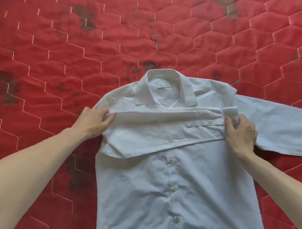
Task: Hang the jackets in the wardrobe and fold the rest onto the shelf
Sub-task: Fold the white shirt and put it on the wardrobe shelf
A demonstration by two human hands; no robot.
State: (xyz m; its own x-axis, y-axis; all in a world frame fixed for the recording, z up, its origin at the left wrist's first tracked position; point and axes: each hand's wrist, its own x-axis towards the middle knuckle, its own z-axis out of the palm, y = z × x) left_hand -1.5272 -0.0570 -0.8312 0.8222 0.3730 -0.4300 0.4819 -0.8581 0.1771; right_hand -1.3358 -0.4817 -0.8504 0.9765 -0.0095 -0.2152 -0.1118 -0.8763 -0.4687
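We are folding the white shirt (178,183) lying button-side up on the red quilted mattress (63,42). Our left hand (91,122) and right hand (240,134) pinch its left sleeve (163,130) laid across the chest; next, we judge, the right sleeve (275,123) needs folding in.

Red quilted mattress (63,42) fills whole view, no walls/floor seen.

Surface is stitched w/ pale thread in a hexagon pattern; cloth is lightly wrinkled. Dark stains (85,17) are seen toward mattress's far left, more at its far right & along its left side. Light is even, soft; no hard shadows are cast.
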